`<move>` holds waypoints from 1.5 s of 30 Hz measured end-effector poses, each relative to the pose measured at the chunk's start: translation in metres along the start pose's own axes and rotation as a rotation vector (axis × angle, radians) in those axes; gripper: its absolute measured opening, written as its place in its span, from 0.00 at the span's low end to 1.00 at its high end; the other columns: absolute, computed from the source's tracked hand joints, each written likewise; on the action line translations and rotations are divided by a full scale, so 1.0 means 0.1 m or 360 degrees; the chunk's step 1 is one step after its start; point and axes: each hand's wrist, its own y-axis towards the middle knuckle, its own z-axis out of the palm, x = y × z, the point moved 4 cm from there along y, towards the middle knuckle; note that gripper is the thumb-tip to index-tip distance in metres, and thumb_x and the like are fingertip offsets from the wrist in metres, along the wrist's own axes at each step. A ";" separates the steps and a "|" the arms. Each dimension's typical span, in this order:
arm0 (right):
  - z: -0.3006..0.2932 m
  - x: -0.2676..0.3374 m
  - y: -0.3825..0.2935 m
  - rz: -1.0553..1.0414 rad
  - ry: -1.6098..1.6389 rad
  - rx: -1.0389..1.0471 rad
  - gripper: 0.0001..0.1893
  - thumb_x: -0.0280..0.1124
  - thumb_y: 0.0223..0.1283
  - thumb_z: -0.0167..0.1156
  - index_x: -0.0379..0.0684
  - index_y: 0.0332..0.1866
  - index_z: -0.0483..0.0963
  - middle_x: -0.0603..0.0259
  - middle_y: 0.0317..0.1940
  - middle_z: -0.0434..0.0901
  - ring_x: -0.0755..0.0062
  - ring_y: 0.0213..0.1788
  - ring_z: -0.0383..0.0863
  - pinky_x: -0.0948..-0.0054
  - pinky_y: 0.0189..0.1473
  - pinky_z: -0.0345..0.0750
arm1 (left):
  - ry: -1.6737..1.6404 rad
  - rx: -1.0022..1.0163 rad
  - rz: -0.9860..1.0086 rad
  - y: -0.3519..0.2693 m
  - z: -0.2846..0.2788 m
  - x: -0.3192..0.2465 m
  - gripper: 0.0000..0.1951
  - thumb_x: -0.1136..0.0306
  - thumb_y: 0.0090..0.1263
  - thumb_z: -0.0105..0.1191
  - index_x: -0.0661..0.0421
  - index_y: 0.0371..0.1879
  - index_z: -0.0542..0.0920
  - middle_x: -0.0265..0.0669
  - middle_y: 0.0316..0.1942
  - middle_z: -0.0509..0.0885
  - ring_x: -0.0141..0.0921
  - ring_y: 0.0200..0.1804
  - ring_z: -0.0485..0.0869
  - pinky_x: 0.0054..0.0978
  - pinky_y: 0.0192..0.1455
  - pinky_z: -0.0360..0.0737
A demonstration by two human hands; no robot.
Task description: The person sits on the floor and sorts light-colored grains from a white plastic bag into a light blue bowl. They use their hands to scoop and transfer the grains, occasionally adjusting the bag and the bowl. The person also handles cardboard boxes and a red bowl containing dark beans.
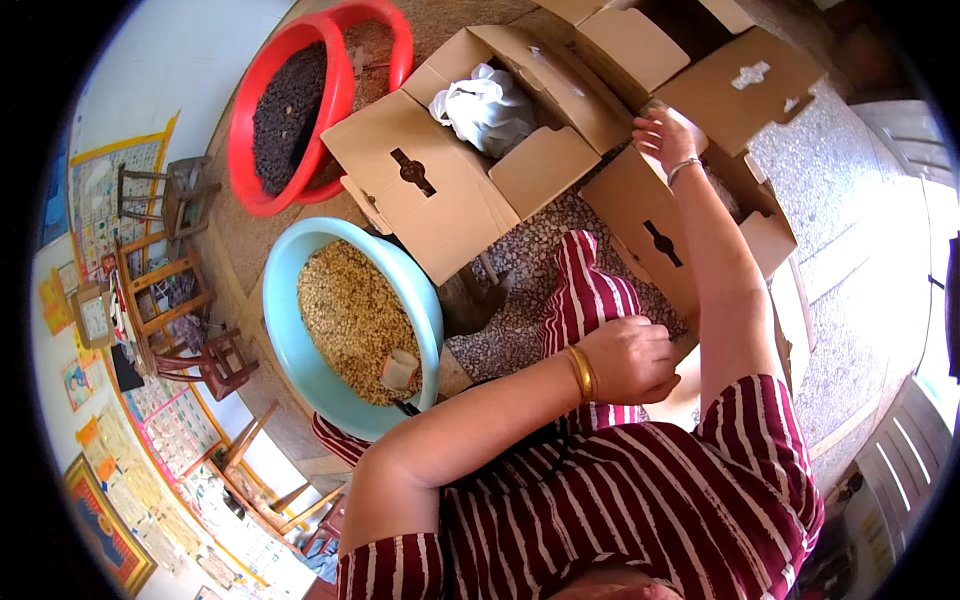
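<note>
My left hand (631, 361), with a gold bangle at the wrist, is over my lap, its fingers curled; the palm is hidden, and no held item shows. Farther forward, my right hand (664, 136) has its fingers apart and nothing visible in them, by the edges of the cardboard boxes. Below it is an open cardboard box (634, 217), its contents mostly hidden by my forearm. Another open box (450, 217) holds a tied whitish plastic bag (487, 109). At the left, a light-blue basin (277, 300) contains pale yellow, grain-like pieces and a small whitish container (400, 370).
A red basin (244, 142) of dark granular material stands at upper left, against another red basin (405, 45). A third open box (731, 90) is at the top. Wooden chairs (169, 289) line the wall; white plastic chairs (900, 457) stand at right.
</note>
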 end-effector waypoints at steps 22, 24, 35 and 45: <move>-1.53 -0.79 -1.00 -0.0128 -0.2346 -0.0602 0.15 0.42 0.61 0.50 0.47 0.47 0.75 0.52 0.44 0.79 0.54 0.51 0.76 0.58 0.52 0.73 | 0.0726 0.0350 0.0093 -0.07 -0.03 0.22 0.05 0.65 0.49 0.50 0.48 0.15 0.75 0.32 0.21 0.75 0.34 0.27 0.74 0.34 0.32 0.72; -1.57 -0.76 -0.92 -0.0233 -0.2349 -0.0707 0.15 0.40 0.60 0.51 0.47 0.48 0.75 0.53 0.45 0.79 0.52 0.51 0.76 0.59 0.53 0.73 | 0.0845 0.0289 0.0055 -0.07 -0.04 0.32 0.05 0.65 0.49 0.51 0.49 0.16 0.77 0.32 0.21 0.75 0.35 0.27 0.75 0.34 0.32 0.72; -1.13 -1.58 -1.86 -0.0897 -0.2338 0.0206 0.08 0.27 0.56 0.53 0.41 0.37 0.79 0.52 0.41 0.78 0.51 0.50 0.74 0.62 0.54 0.72 | 0.0305 -0.0369 -0.0089 -0.44 -0.83 0.06 0.03 0.71 0.57 0.57 0.53 0.26 0.76 0.34 0.26 0.75 0.30 0.33 0.75 0.29 0.36 0.73; -0.98 -1.94 -1.73 -0.0934 -0.2279 0.0348 0.10 0.29 0.56 0.54 0.40 0.40 0.79 0.52 0.38 0.80 0.54 0.43 0.79 0.62 0.47 0.76 | -0.0008 -0.1296 -0.1130 -2.61 -2.16 -0.96 0.09 0.74 0.70 0.49 0.60 0.45 0.79 0.34 0.41 0.83 0.26 0.44 0.82 0.22 0.50 0.78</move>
